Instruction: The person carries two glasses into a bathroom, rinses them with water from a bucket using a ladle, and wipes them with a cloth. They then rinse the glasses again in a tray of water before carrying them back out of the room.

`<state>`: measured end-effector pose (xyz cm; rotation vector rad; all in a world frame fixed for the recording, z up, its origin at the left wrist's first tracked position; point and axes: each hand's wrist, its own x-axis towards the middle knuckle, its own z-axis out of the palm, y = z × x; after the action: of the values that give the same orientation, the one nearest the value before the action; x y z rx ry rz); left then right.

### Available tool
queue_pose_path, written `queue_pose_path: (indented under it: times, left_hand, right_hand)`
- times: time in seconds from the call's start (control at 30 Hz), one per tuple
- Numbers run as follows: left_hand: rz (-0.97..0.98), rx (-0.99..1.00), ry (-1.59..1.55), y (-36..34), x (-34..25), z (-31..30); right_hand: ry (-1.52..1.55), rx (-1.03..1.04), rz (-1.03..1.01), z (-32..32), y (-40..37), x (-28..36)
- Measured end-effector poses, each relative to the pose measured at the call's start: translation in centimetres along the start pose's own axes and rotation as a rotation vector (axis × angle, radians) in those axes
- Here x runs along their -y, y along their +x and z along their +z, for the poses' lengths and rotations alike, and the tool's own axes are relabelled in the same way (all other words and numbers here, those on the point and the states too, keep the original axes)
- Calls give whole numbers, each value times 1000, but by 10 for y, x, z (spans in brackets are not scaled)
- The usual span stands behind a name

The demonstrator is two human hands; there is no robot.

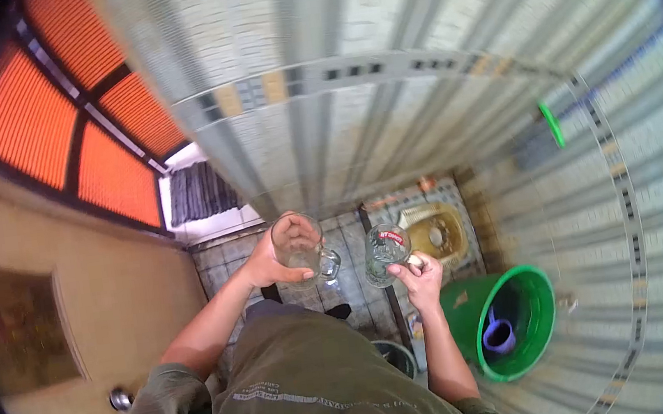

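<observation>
In my left hand [270, 262] is a clear glass mug [300, 244], fingers wrapped round its body and thumb across the front; its handle points right. My right hand [420, 277] grips a second glass mug [387, 251] by the handle, thumb against the lower side. That one carries a red label with white lettering near its rim. Both mugs are held up in front of me, a short gap apart, over the tiled floor.
A squat toilet [444, 234] lies beyond the right mug. At my right stands a green tub [477, 313] with a purple dipper [498, 335] inside. A brown door [111, 300] is on the left, and a dark striped mat [201, 191] lies past the doorway. Tiled walls surround the space.
</observation>
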<state>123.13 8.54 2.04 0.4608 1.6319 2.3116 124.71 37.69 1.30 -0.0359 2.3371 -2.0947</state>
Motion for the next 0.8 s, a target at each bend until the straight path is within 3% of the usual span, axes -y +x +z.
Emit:
queue_pose_path:
  times: [0.3, 0.53, 0.8]
  left_hand:
    - [131, -383, 238, -129, -68, -117]
    - [274, -707, 296, -199, -118, -207]
    - [309, -784, 326, -213, -146, -271]
  right_hand:
    - [113, 464, -38, 197, 43, 37]
    - [172, 523, -93, 355, 59, 71]
    - [191, 477, -132, 432, 88, 99]
